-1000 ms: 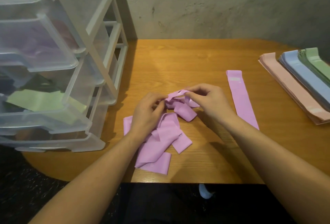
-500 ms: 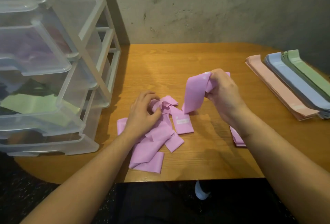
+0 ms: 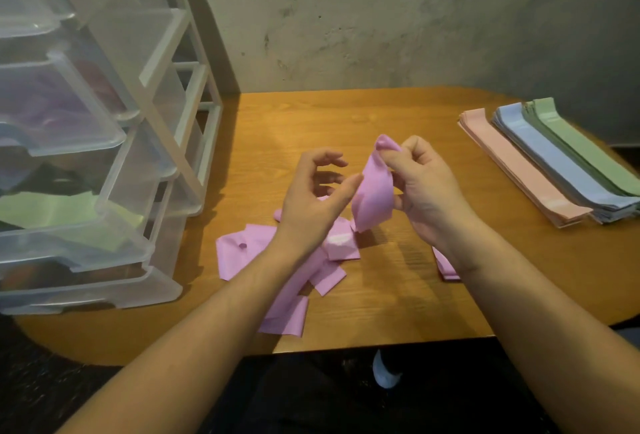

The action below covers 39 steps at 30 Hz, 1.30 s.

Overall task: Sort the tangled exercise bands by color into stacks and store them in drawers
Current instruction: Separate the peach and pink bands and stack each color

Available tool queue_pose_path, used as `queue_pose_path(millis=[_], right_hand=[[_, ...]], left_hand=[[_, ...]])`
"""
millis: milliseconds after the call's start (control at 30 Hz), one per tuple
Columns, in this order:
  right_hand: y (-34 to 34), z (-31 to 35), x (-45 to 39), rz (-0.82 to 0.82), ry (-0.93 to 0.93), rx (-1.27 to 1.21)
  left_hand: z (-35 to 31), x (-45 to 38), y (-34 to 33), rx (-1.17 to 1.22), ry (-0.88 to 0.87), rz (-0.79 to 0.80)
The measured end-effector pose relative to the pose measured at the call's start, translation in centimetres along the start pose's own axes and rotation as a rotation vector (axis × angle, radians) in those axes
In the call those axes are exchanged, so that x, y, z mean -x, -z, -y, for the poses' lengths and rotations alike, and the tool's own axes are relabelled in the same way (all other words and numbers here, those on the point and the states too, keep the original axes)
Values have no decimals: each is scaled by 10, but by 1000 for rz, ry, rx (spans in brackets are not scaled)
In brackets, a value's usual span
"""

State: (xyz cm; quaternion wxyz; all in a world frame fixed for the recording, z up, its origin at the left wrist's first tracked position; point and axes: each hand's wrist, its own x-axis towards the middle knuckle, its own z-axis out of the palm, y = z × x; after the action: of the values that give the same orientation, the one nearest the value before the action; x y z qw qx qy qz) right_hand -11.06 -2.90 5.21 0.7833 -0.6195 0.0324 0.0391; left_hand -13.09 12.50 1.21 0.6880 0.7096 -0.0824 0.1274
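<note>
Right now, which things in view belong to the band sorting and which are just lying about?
Part of the job:
- pink band pinched by right hand
- left hand, touching that band
- tangled pink bands
- peach stack, blue stack, green stack
- drawer unit

Just lying about:
- white object on the floor under the table

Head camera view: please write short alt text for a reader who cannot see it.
The right hand pinches a pink band above a wooden table, the left hand open beside it. More pink bands lie tangled below.
</note>
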Motion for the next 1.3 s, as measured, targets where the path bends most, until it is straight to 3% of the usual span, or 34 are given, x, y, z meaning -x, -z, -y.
queue_pose_path(millis=[267, 600, 833, 1000, 1300], right_hand=[[7, 10, 16, 38, 132, 160], [26, 29, 24, -65, 86, -5], [21, 34, 35, 7, 219, 154], [17, 42, 40, 21, 226, 126], [27, 58, 42, -75, 184, -18]], left_hand=[[-16, -2, -24, 76, 35, 30], [-31, -3, -31, 389, 364, 92], [-46, -3, -41, 256, 229, -63], [-60, -1, -48, 12, -105, 61], [-61, 5, -55, -175, -255, 89]])
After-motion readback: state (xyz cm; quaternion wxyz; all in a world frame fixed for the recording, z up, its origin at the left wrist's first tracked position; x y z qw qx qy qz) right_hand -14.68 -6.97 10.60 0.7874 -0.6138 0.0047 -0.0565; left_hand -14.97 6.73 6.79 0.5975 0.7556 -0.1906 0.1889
